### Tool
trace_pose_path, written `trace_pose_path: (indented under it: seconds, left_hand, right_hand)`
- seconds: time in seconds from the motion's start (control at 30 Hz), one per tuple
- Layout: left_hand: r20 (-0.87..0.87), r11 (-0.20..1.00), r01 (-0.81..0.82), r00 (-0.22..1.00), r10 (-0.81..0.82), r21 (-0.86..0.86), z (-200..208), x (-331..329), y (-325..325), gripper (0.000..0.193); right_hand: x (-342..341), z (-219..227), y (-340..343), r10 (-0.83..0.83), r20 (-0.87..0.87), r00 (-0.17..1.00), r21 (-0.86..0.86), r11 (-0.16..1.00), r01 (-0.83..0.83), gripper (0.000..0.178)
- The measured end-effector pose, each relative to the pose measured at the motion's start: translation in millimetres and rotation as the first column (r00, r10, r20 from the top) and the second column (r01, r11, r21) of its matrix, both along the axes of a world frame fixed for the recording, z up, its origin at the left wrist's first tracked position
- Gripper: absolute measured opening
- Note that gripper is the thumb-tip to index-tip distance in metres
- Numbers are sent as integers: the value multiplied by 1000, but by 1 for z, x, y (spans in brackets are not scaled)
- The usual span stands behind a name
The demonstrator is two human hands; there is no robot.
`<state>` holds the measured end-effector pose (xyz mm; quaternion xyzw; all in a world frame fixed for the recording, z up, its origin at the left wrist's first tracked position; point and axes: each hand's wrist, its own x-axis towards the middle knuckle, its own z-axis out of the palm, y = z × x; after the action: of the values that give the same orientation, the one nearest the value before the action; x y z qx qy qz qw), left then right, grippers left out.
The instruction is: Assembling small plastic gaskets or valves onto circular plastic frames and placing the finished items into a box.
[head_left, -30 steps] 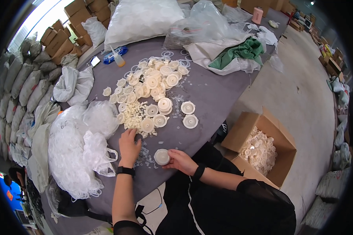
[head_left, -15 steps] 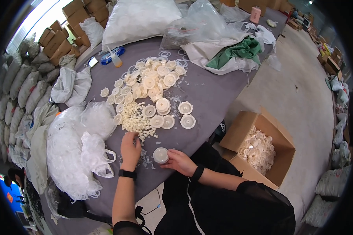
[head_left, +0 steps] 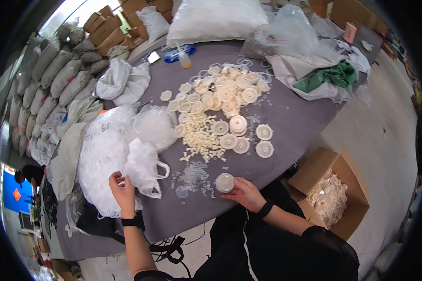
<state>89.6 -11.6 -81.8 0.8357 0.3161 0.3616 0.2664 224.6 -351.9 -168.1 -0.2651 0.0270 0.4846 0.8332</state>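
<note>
My right hand (head_left: 249, 195) grips a round, whitish plastic cap (head_left: 225, 182) by its edge, near the table's front. To the left, my left hand (head_left: 122, 191) is over a large clear bag of white plastic rings (head_left: 103, 161), its fingers loosely bent and the thumb apart. Nothing shows between those fingers. Between the hands lie many tiny clear rings (head_left: 194, 174) and one clear disc (head_left: 181, 191). Beyond them is a heap of small cream plastic pieces (head_left: 201, 136), with a pile of round cream caps (head_left: 225, 93) behind it.
Two caps lie apart, one a cream cap (head_left: 265, 149), at the pile's right. An open cardboard box (head_left: 354, 206) of similar parts stands on the floor at right. A small bottle (head_left: 184, 60), a white sack (head_left: 215, 21) and a green cloth (head_left: 328, 77) lie toward the back.
My left hand has moved left, from the small cream pieces to the bag of rings. My right hand still holds the cap. The whole view has shifted leftward.
</note>
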Motion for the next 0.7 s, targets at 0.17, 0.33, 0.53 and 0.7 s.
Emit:
trace_pose_path:
  seconds: [0.17, 0.33, 0.53, 0.7]
  left_hand:
    - [-527, 969, -197, 845, 91, -148, -13, -60, -4, 17]
    - [-639, 931, -299, 679, 361, 208, -31, -119, -4, 18]
    - [-426, 952, -221, 856, 293, 211, -41, -126, -8, 28]
    - [-475, 931, -281, 803, 361, 234, -62, -126, 2, 15]
  right_hand:
    - [2, -5, -2, 10, -19, 1000, 2, 1000, -10, 29]
    - [5, -1, 1, 17, 37, 999, -6, 1000, -16, 28]
    - [4, 1, 7, 4, 49, 999, -14, 1000, -4, 27]
    - [-3, -2, 3, -23, 126, 992, -23, 999, 26, 28]
